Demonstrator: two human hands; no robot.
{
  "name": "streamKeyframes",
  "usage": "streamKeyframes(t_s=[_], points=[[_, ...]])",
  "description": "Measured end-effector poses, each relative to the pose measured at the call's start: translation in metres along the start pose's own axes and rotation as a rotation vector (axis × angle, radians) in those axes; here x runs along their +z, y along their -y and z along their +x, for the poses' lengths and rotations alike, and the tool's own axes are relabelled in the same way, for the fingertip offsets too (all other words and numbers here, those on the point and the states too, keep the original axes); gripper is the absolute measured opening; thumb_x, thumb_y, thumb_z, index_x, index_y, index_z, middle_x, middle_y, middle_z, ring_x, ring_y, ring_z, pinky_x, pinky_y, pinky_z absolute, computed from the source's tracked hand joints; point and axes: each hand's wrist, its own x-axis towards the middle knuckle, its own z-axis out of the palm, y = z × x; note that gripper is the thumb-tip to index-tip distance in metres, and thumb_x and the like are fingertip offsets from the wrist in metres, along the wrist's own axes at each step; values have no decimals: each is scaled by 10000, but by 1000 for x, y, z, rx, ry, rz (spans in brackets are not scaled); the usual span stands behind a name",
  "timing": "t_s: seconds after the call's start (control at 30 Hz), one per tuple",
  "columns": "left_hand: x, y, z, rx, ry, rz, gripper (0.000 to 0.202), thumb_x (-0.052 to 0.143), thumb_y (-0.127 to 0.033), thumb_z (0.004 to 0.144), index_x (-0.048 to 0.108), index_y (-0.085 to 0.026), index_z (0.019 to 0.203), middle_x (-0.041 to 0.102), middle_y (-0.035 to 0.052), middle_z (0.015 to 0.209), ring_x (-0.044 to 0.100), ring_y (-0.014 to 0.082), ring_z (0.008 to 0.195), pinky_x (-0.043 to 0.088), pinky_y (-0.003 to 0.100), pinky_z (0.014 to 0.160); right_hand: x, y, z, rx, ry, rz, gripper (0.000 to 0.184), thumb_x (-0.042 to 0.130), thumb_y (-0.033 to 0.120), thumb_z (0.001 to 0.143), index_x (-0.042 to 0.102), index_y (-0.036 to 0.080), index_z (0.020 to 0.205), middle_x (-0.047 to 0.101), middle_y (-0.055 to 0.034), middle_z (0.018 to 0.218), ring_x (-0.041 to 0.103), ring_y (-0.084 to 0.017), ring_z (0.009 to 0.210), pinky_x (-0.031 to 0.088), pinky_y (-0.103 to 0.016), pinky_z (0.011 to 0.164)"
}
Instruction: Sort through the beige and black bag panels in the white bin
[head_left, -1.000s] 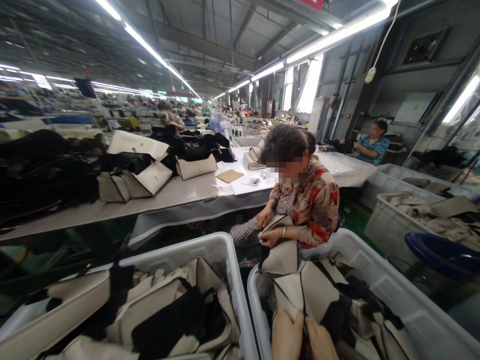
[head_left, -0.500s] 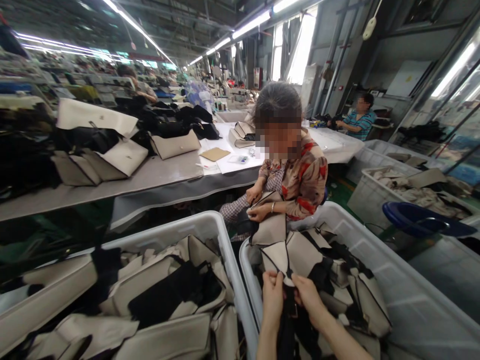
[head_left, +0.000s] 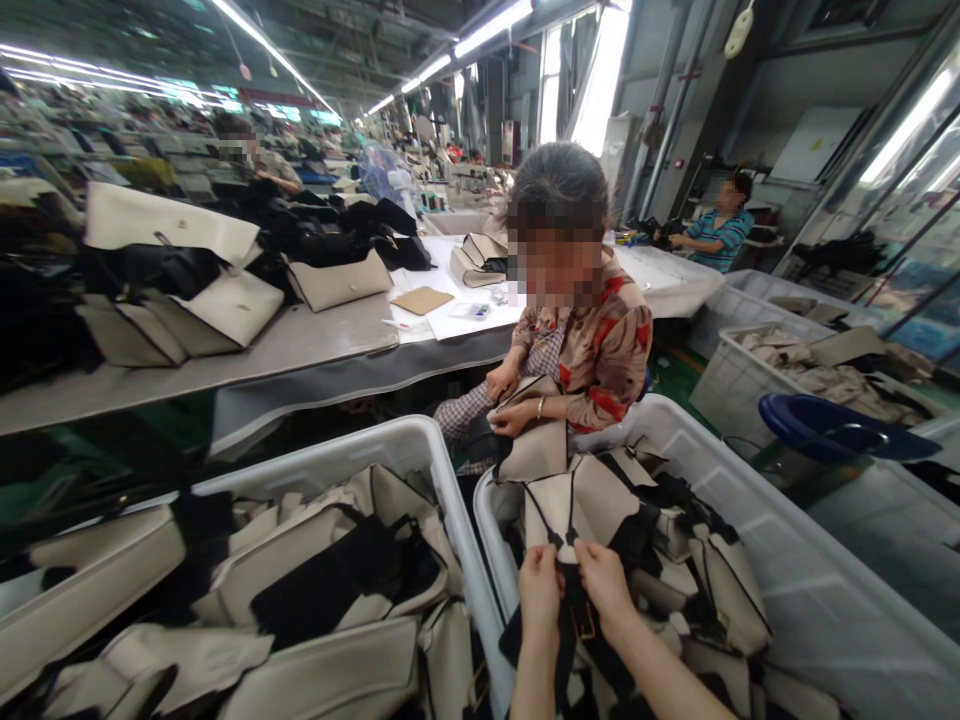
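Note:
Over the right-hand bin, my left hand (head_left: 540, 582) and my right hand (head_left: 601, 580) pinch opposite edges of a beige bag piece with black edging (head_left: 553, 508). Both hands are closed, a small gap between them. The piece's light end shows between my fingers, and black material hangs below. A gold-coloured buckle (head_left: 584, 622) shows just under my hands. Beige and black bag parts (head_left: 724, 590) lie around and beneath, in the white plastic bin (head_left: 814, 590). Past the bin, a seated co-worker (head_left: 585, 330) holds another beige piece (head_left: 534, 452) in both hands.
To the left, another white bin (head_left: 450, 480) is heaped with beige and black bag parts. Behind it runs a long table (head_left: 322, 335) bearing beige bags (head_left: 341, 280). A blue stool (head_left: 832, 430) and further bins stand at right. Another person (head_left: 721, 225) sits farther back.
The bag piece's edges have been drawn a little apart and its end sits straighter between my hands. More of the buckle shows. The view has shifted slightly.

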Motion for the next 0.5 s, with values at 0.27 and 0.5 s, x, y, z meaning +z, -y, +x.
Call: streamKeyframes(t_s=[0.27,0.5], points=[[0,4,-4,-36,2,-89,277,529,-438,644,454,-175,690,347,-98,406,292,57,375,216,186,404,0,3,-7,-54,-61,-130,467,444,567,711,581,147,558,570,-48,533,491,-156,527,331,-237,468],[-1,8,-2,-34,-18,-125,306,557,-451,623,444,-173,682,335,-94,454,306,58,417,230,193,438,3,-1,-10,-54,-103,-176,488,422,583,721,567,158,531,583,-63,533,504,-167,528,325,-244,462]])
